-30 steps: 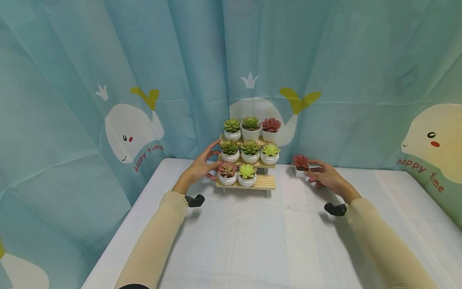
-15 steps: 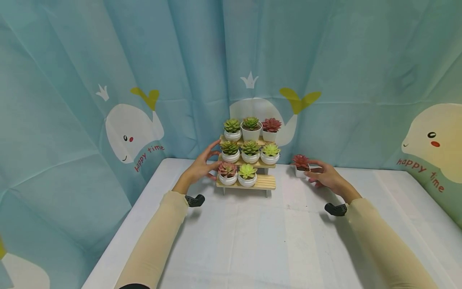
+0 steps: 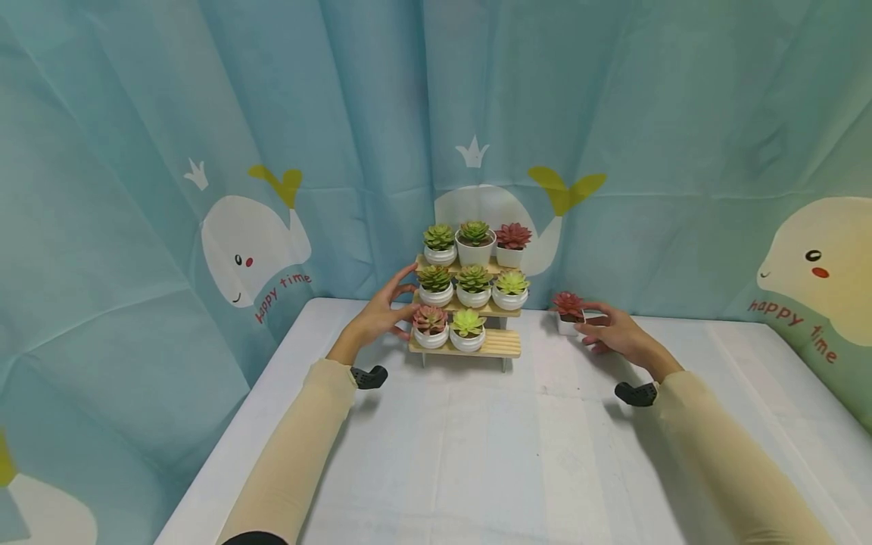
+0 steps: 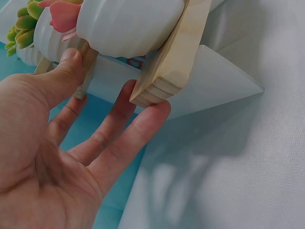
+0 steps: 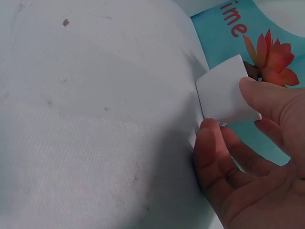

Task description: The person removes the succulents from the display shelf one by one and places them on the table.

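- From my end, I see the right hand (image 3: 616,333) out to the side, thumb and fingers pinching a small white pot with a red succulent (image 3: 568,306).
- That pot sits to the right of the wooden stand (image 3: 502,345), apart from it, near the foot of the blue curtain (image 3: 293,83). Right wrist view: thumb at the upper part of the pot, one fingertip by its bottom edge, leaves pointing away from the palm.
- Left hand (image 3: 373,316) at the stand's left end, fingers spread. My left wrist view puts fingertips against the end of one plank, with the thumb at another.
- Stand has three tiers. Top, left to right: green succulent (image 3: 439,238), green one in a larger pot (image 3: 474,250), dark red one (image 3: 512,236).
- Middle: two green plants (image 3: 434,278) and a yellow-green one (image 3: 512,283) at the right.
- Bottom: pinkish succulent (image 3: 430,319) at the left, bright yellow-green one (image 3: 467,323) beside it.
- Stand rests on the white-covered table (image 3: 477,454), toward the curtain side.
- Both sleeves (image 3: 289,454) are cream; I note a black device (image 3: 370,377) at each wrist.
- Curtain carries printed whales (image 3: 235,253) and red "happy time" lettering (image 3: 282,294).
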